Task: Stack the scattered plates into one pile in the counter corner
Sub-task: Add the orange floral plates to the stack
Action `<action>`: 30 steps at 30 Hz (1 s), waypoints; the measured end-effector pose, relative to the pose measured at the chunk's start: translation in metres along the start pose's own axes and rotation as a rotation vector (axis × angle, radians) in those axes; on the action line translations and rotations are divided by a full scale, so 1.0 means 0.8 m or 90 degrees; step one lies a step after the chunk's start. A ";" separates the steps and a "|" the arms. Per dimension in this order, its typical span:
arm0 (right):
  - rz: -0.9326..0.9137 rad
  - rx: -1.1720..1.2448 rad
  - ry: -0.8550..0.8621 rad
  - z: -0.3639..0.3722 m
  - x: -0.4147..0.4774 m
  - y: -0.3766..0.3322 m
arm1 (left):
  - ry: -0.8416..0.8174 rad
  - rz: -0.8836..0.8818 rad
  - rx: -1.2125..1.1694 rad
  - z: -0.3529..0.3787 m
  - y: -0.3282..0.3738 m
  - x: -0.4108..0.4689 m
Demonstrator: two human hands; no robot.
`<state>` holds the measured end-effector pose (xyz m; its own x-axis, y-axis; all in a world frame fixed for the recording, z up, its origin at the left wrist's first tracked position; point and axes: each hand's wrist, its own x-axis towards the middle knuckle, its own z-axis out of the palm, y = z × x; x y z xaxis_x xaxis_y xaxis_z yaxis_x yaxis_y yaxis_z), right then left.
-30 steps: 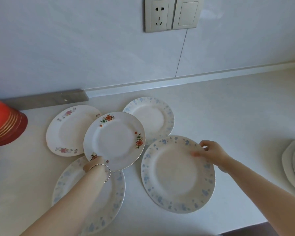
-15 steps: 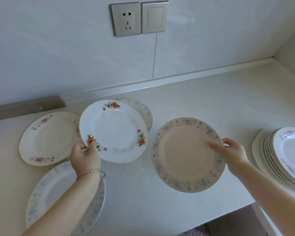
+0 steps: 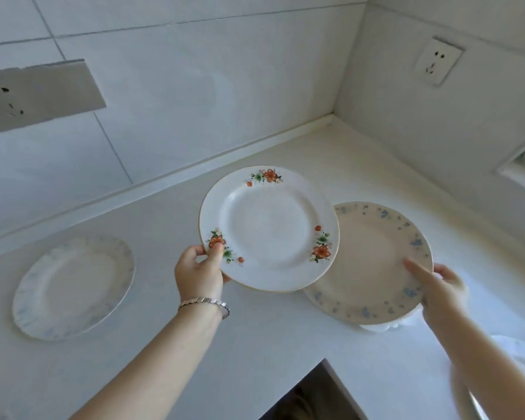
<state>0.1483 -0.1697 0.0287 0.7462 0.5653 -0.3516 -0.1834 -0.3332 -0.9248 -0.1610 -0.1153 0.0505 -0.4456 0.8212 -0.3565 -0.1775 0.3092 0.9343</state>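
Head view: your left hand [image 3: 199,272], a silver bracelet [image 3: 206,302] on its wrist, pinches the rim of a round white china plate with orange flowers [image 3: 269,228], thumb on top and fingers beneath, holding it tilted above the white counter [image 3: 255,344] with its right edge overlapping a round cream plate with blue flowers [image 3: 373,262]. Your right hand [image 3: 440,287] grips that cream plate's near-right rim, just over white plates [image 3: 382,326] peeking out beneath. A pale blue-patterned plate [image 3: 73,287] lies flat far left, well apart.

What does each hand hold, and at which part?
Left hand: orange-flower plate, at its near-left rim. Right hand: blue-flower plate, at its near-right rim.
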 end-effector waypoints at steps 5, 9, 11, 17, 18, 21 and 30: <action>0.076 0.043 0.012 -0.069 0.058 0.018 | -0.050 -0.013 0.045 0.100 -0.017 -0.039; 0.126 0.081 0.013 -0.093 0.092 0.036 | -0.077 -0.048 0.045 0.159 -0.030 -0.064; 0.146 0.084 0.009 -0.093 0.100 0.043 | -0.079 -0.068 0.033 0.178 -0.033 -0.071; 0.128 0.053 0.060 -0.078 0.102 0.059 | -0.089 -0.081 0.019 0.207 -0.032 -0.071; 0.109 0.007 0.065 -0.075 0.100 0.059 | -0.088 -0.080 0.027 0.209 -0.032 -0.069; 0.053 -0.153 0.072 -0.067 0.093 0.059 | -0.097 -0.091 0.042 0.214 -0.033 -0.065; -0.023 -0.388 0.057 -0.046 0.095 0.076 | -0.134 -0.077 0.059 0.218 -0.028 -0.048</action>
<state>0.2173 -0.1745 -0.0487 0.8004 0.5282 -0.2834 0.2226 -0.7008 -0.6777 0.0132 -0.0702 0.0446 -0.2317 0.8540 -0.4658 -0.1326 0.4466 0.8848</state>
